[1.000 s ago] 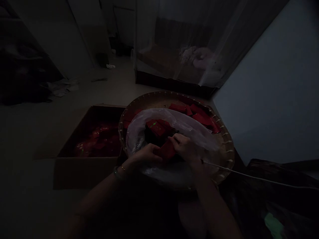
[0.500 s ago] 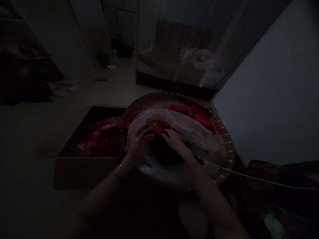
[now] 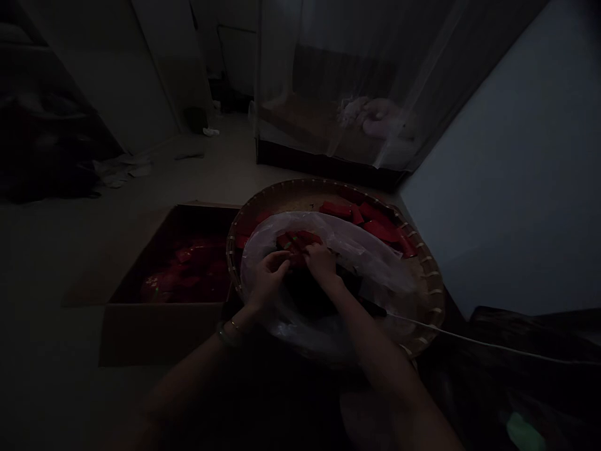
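Note:
In the dim light, my left hand (image 3: 268, 280) has its thumb and fingers brought together at the near left edge of a small red packet (image 3: 297, 243) with a green mark. My right hand (image 3: 322, 262) grips the same packet from the right, fingers curled over it. Below both hands is a black object (image 3: 312, 294), its shape lost in shadow. A crumpled clear plastic bag (image 3: 370, 250) surrounds these in a round woven basket tray (image 3: 429, 275). More red packets (image 3: 375, 220) lie along the tray's far right side.
Left of the tray stands an open cardboard box (image 3: 162, 332) holding several red packets (image 3: 188, 269). A white cord (image 3: 451, 332) runs rightward from the tray. A netted bed (image 3: 328, 153) stands behind, a pale wall (image 3: 516, 156) to the right. Papers (image 3: 124, 169) lie on the floor.
My left hand's spread fingers have closed in at the packet, and my right hand has shifted slightly left. A red packet with a green stripe near the box's right side has dropped out of sight there.

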### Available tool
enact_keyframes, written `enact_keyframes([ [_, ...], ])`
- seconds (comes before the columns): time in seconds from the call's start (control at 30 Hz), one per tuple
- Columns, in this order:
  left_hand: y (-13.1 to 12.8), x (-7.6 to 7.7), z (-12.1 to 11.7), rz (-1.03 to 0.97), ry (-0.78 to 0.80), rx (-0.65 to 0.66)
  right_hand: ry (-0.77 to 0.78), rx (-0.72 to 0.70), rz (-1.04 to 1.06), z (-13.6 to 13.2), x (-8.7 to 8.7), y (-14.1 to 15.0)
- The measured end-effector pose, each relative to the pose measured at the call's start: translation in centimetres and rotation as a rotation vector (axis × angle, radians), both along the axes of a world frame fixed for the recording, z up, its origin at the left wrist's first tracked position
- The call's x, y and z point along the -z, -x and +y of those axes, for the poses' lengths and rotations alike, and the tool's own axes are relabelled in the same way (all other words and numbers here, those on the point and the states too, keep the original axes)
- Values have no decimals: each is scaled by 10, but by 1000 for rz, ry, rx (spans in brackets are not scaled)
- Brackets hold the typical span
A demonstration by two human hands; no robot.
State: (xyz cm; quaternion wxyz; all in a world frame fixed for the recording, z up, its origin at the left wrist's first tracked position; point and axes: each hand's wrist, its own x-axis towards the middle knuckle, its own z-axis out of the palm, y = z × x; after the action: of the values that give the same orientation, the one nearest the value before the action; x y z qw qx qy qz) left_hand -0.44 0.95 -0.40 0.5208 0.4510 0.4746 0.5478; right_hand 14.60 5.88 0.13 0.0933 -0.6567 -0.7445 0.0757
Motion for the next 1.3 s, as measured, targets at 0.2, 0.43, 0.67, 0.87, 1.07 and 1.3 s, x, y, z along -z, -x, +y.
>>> enact_keyframes([
  [0.2, 2, -4, -11, 603, -430, -153, -43, -302, 368, -34, -41, -43],
  [0.43, -7, 10, -14, 499, -201, 212, -377, -24, 594, -64, -34, -44],
  [0.67, -6, -6, -17, 300, -37, 210, -581, -66, 338, -68, -12, -26],
  [0.87, -5, -6, -15, 271, 0, 242, -603, -82, 245, -69, -1, -23],
  [1.07, -2, -1, -15, 310, -42, 258, -650, -53, 349, -70, -7, -24],
  [1.3, -3, 1, -13, 290, -62, 106, -642, -89, 505, -74, -21, -33],
])
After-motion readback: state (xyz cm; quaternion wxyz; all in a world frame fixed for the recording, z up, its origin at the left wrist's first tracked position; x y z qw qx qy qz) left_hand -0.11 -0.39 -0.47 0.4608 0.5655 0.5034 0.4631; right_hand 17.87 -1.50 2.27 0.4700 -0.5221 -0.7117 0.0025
